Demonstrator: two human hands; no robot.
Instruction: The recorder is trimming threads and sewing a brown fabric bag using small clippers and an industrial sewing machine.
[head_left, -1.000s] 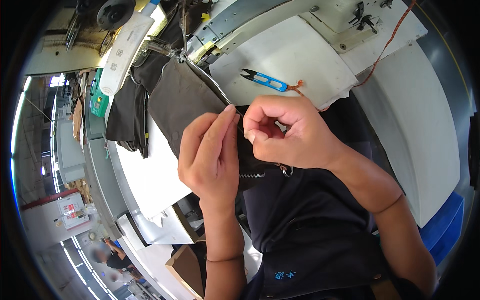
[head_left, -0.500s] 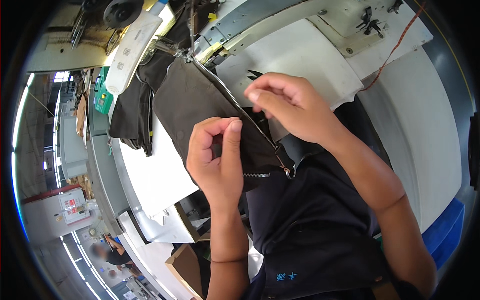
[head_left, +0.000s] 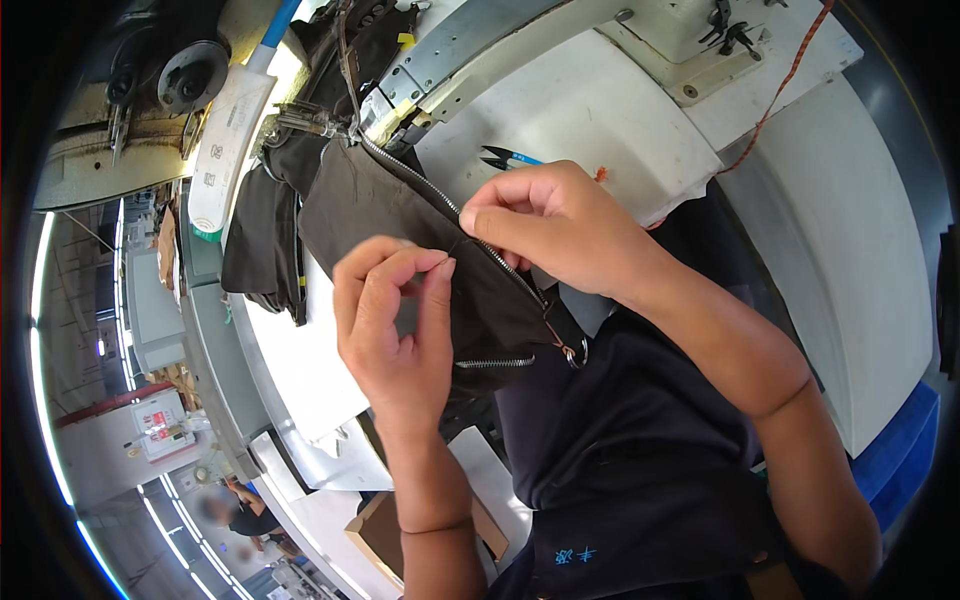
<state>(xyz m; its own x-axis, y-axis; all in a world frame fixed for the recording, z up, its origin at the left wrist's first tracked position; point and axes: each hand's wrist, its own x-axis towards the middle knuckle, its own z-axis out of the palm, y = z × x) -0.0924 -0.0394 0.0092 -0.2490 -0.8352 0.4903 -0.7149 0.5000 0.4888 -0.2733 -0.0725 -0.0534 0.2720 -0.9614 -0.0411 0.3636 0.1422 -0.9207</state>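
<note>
A dark brown fabric bag piece (head_left: 350, 205) hangs from the sewing machine over my lap, with a silver-toothed zipper (head_left: 412, 178) along its right edge. A shorter zipper (head_left: 497, 362) and a metal ring (head_left: 575, 354) show at its lower end. My left hand (head_left: 395, 325) is over the fabric, thumb and forefinger tips pinched together; anything between them is too small to make out. Beside the long zipper, my right hand (head_left: 550, 220) is closed, its thumb against the curled forefinger at the zipper's edge. What its fingertips hold is hidden.
Thread snips (head_left: 512, 157) with blue on the handle lie beyond my right hand on the white work surface (head_left: 570, 100). The metal machine arm (head_left: 450, 75) crosses above. More dark fabric (head_left: 262, 235) hangs at left. An open cardboard box (head_left: 375, 530) stands below; a co-worker (head_left: 250, 515) is far off.
My right hand has moved left and down to the zipper's edge. My left hand has shifted left and slightly down, still pinched. The view has shifted a little, and the snips show more.
</note>
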